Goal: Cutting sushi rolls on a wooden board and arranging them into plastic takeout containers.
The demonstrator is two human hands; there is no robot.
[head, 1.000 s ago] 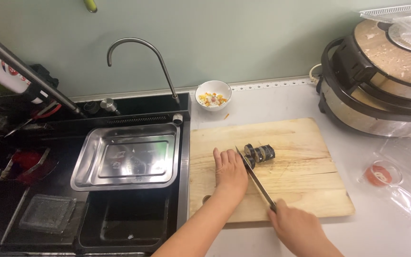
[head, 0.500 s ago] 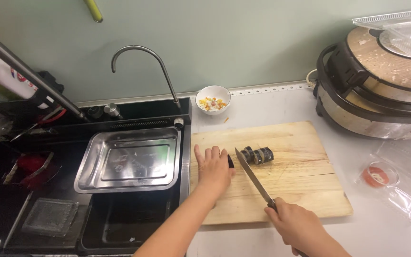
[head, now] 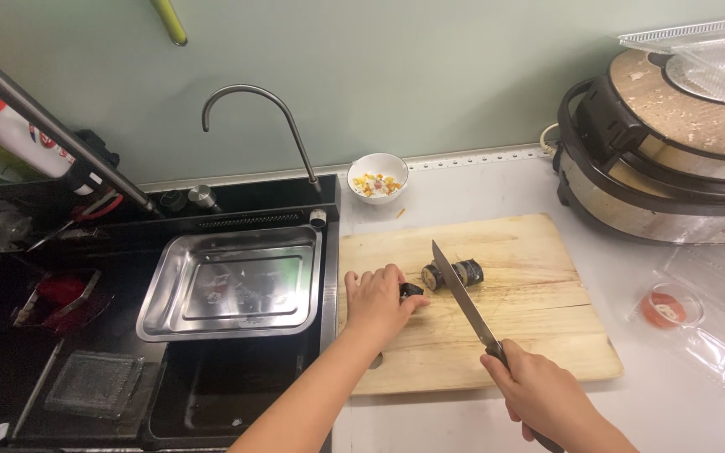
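Left hand now pinching cut piece, right hand gripping knife

Pale green wall, white counter, prob. black sink.

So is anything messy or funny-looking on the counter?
A little. One small orange crumb lies on the white counter beside the small white bowl of chopped food, outside it. Crumpled clear plastic wrap sprawls at the right of the wooden cutting board. Nothing looks broken.
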